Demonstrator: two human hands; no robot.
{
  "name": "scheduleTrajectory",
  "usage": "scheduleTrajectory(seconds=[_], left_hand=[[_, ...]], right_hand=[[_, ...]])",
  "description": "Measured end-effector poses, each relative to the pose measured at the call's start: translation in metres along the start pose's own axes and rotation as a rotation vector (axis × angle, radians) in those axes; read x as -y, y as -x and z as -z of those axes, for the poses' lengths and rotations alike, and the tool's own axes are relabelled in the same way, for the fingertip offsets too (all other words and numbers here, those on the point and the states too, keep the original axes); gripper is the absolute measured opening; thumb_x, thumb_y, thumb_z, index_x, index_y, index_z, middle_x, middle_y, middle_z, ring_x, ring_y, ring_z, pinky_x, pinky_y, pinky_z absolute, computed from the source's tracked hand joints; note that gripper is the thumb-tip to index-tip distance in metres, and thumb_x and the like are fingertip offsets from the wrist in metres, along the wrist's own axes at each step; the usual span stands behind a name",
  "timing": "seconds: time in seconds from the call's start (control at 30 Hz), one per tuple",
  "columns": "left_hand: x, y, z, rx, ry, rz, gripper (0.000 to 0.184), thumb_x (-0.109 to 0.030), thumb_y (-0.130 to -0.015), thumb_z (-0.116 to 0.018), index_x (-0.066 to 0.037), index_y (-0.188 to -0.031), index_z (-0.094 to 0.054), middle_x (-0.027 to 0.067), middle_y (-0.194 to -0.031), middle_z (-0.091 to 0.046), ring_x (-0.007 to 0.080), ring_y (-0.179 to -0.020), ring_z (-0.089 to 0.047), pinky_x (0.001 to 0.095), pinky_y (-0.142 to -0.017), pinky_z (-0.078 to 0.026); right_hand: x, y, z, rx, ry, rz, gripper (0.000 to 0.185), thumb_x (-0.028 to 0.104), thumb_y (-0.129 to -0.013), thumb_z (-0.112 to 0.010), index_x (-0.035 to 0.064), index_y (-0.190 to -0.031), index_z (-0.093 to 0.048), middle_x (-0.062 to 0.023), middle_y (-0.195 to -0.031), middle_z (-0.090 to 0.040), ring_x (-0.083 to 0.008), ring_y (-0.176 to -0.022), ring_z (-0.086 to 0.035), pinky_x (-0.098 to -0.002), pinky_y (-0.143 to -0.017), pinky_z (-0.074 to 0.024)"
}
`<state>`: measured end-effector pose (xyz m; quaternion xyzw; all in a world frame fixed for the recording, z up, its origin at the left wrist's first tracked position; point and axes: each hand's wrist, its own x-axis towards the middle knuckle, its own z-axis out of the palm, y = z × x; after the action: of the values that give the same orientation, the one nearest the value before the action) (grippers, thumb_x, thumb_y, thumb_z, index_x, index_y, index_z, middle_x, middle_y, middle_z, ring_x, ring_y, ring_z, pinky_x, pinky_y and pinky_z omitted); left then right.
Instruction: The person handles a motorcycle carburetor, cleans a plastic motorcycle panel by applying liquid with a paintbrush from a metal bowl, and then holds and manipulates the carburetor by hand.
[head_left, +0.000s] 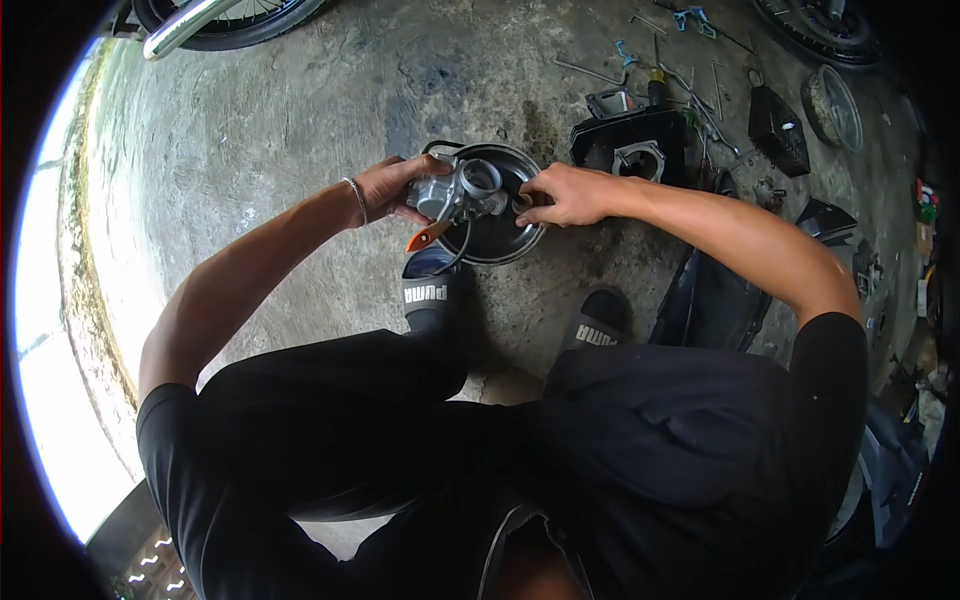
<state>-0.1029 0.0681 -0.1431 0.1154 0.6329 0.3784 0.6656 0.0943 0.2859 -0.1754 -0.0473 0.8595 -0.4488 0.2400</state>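
A silver carburetor [436, 196] is gripped in my left hand [392, 186], its round mouth facing up. It is held over the left part of a round metal bowl [508, 256] on the floor. A black hose [467, 240] hangs by the carburetor. Just below it shows an orange piece with a hole [428, 236]; whether it is attached, I cannot tell. My right hand [562, 195] is over the bowl's right rim, close to the carburetor. Its thumb and fingers are pinched together around something small that I cannot make out.
My slippered feet [427, 294] are close to the bowl. To the right lie a black engine part [640, 130], several tools [700, 105], a black box-like part [778, 130] and dark panels [715, 300]. Motorcycle wheels [235, 30] stand at the far edge.
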Motion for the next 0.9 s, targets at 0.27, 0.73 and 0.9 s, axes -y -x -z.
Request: scheduleTrajectory(seconds=[0.27,0.73,0.9], left_hand=[[-0.006,0.001,-0.003,-0.002,0.006,0.011,0.059,-0.043,-0.077,-0.072,0.002,-0.113,-0.061,0.0162,-0.1,-0.067,0.0214,-0.082,-0.068,0.0248,-0.068,-0.061],[-0.002,-0.004,-0.005,0.022,-0.005,0.007,0.062,-0.042,-0.075,-0.074,0.007,-0.111,-0.06,0.019,-0.099,-0.066,0.0227,-0.083,-0.068,0.0248,-0.067,-0.062],[0.001,-0.006,-0.002,0.036,0.005,-0.007,0.063,-0.042,-0.074,-0.075,0.006,-0.111,-0.06,0.0192,-0.1,-0.066,0.0234,-0.082,-0.068,0.025,-0.067,-0.062]], right_hand=[[-0.003,-0.001,-0.004,-0.088,0.01,0.037,0.027,0.024,-0.088,-0.066,-0.0009,-0.079,-0.06,-0.0085,-0.07,-0.063,-0.0231,-0.059,-0.052,-0.035,-0.06,-0.0442],[-0.004,0.001,-0.002,-0.06,-0.041,-0.005,0.023,0.019,-0.085,-0.068,-0.0016,-0.08,-0.06,-0.0089,-0.072,-0.063,-0.0227,-0.057,-0.052,-0.035,-0.059,-0.0438],[-0.003,0.003,-0.006,-0.183,-0.015,0.024,0.024,0.022,-0.082,-0.07,-0.0002,-0.088,-0.063,-0.0095,-0.074,-0.067,-0.0242,-0.064,-0.06,-0.0334,-0.061,-0.0468]])
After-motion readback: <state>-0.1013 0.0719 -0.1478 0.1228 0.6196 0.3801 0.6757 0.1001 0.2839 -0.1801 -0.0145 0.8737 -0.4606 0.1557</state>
